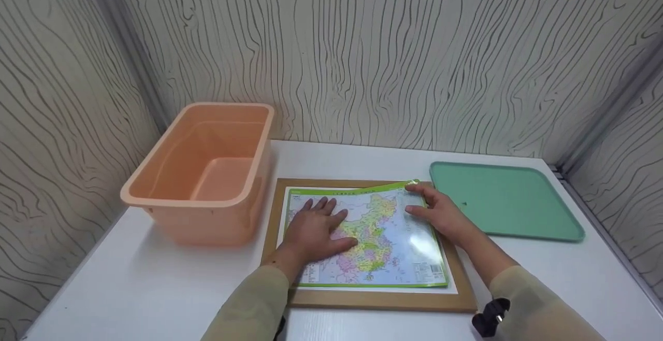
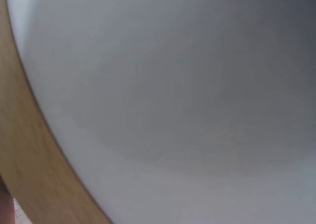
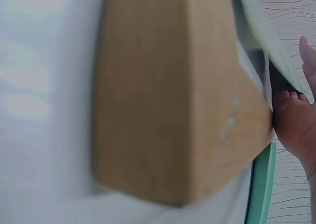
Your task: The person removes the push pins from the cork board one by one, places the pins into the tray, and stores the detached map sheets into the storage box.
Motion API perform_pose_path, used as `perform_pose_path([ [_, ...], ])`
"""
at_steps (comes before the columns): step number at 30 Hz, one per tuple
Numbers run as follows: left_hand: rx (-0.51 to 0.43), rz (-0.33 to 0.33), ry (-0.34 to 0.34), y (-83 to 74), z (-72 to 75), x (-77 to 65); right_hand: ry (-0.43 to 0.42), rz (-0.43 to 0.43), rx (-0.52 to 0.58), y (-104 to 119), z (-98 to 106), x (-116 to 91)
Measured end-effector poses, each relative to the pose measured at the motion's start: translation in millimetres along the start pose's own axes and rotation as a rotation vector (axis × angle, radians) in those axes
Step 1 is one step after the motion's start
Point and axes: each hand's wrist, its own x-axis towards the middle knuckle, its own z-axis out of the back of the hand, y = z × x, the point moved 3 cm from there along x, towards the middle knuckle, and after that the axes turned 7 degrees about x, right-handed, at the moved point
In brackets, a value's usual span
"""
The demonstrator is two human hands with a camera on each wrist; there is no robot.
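The map (image 1: 373, 237), a glossy sheet with a green border, lies over the brown frame (image 1: 383, 300) at the lower centre of the head view, its upper-right corner raised clear of it. The left hand (image 1: 313, 232) is spread flat on the map's left half, fingers apart and gripping nothing; the right hand (image 1: 440, 214) has the map's right edge between its digits, some fingers tucked beneath the sheet in the right wrist view. The step in hand looks like working this loose edge while the other side is pinned; whether it is being laid down or peeled up cannot be told. Either way, the next move calls for a steady left palm and an even motion of the right edge, lest the sheet crease. The peach tub (image 1: 207, 224) stands left of centre, the green tray (image 1: 518, 201) at right, both on the desk (image 1: 119, 279).
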Motion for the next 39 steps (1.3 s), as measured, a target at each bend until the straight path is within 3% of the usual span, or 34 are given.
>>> perform_pose_path([
  [30, 0.003, 0.003, 0.004, -2.1, -0.6, 0.5, 0.073, -0.052, 0.066, -13, 6, -33],
  [39, 0.009, -0.017, 0.007, 0.0, 0.0, 0.1, 0.071, -0.02, 0.083, -14, -1, -35],
])
